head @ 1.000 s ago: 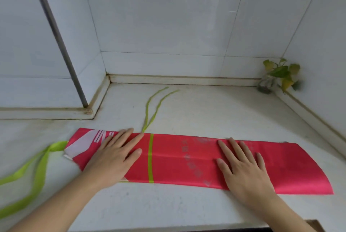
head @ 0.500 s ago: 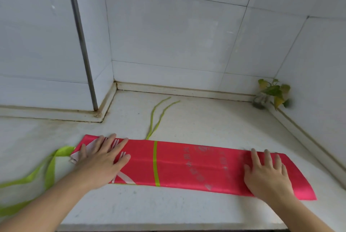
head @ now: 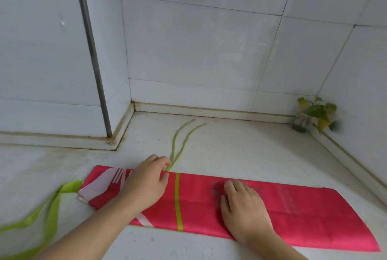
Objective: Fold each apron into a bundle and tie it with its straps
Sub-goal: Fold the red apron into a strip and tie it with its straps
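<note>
Two thin green straps [head: 181,144] run from the far edge of the red apron [head: 293,213] toward the back wall, lying loose on the pale worktop [head: 240,150]. A wider green ribbon [head: 50,213] trails off the apron's left end toward the near left corner of the view. Beyond the apron, at the far right where the tiled walls meet, sits a small leafy plant [head: 316,113]; a grey metal pipe [head: 92,50] stands upright against the wall behind the apron's left end.

The apron itself lies flat near the front edge of the worktop, folded into one long narrow band with a green stripe [head: 178,203] crossing it and a white fork print at its left end.

The left hand [head: 146,184] rests on the apron just left of the stripe, fingers curled over the far edge right where the thin straps emerge; whether it pinches the cloth or a strap I cannot tell. The right hand [head: 245,211] lies palm down on the apron to the right of the stripe, fingers relaxed and slightly bent, pressing the fabric and grasping nothing.
</note>
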Available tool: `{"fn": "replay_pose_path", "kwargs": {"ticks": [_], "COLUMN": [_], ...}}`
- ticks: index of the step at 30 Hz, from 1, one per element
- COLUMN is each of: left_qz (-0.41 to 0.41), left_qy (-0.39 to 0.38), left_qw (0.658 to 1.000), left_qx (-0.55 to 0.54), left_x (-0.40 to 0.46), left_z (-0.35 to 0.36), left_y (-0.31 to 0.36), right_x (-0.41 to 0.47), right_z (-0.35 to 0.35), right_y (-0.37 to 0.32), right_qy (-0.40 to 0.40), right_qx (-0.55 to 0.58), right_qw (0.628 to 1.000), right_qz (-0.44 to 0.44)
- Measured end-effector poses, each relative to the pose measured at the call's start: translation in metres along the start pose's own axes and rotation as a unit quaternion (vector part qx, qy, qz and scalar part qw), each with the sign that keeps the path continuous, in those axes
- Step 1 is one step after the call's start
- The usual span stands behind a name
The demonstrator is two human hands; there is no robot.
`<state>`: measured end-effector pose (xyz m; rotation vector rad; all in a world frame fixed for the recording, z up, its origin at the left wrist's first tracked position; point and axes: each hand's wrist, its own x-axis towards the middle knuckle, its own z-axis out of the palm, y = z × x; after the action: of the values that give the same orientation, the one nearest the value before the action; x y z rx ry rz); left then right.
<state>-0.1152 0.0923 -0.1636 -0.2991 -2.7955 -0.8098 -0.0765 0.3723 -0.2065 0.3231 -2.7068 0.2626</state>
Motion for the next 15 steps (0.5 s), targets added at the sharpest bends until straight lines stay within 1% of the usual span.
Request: {"fn": "replay_pose_path", "kwargs": {"ticks": [2,4,5,6,7,9,11,13,15], "left_qz": [0.025,0.056,0.083,0.118,0.151,0.204,0.226,0.222,0.241], "left_qy": [0.020,0.023,0.012,-0.017,-0.063,-0.151,-0.173,-0.178,-0.154], "left_qw": [0.999,0.997,0.995,0.991,0.984,0.967,0.959,0.959,0.958], "left_qx": [-0.015,-0.038,-0.050,-0.062,-0.064,-0.025,0.014,0.005,-0.011], "left_x": [0.008,0.006,-0.002,-0.013,-0.026,-0.050,-0.059,-0.058,-0.057], "left_z": [0.009,0.021,0.025,0.033,0.042,0.051,0.054,0.051,0.056], "left_y": [0.012,0.031,0.041,0.054,0.066,0.079,0.080,0.076,0.074], "right_x": [0.002,0.003,0.005,0.004,0.003,0.004,0.003,0.006,0.007], "right_z": [0.002,0.003,0.003,0.003,0.003,0.004,0.004,0.004,0.001], "right_y": [-0.001,-0.002,-0.005,-0.003,-0.002,-0.001,0.002,0.005,0.010], "right_qy": [0.013,0.008,0.005,-0.001,-0.002,-0.002,-0.007,-0.009,-0.035], "right_qx": [0.000,0.005,0.010,0.011,0.012,0.012,0.014,0.028,0.047], "right_qw": [1.000,1.000,1.000,1.000,1.000,1.000,1.000,1.000,0.998], "right_qz": [-0.004,0.001,-0.001,0.001,0.002,-0.001,0.001,0.004,0.015]}}
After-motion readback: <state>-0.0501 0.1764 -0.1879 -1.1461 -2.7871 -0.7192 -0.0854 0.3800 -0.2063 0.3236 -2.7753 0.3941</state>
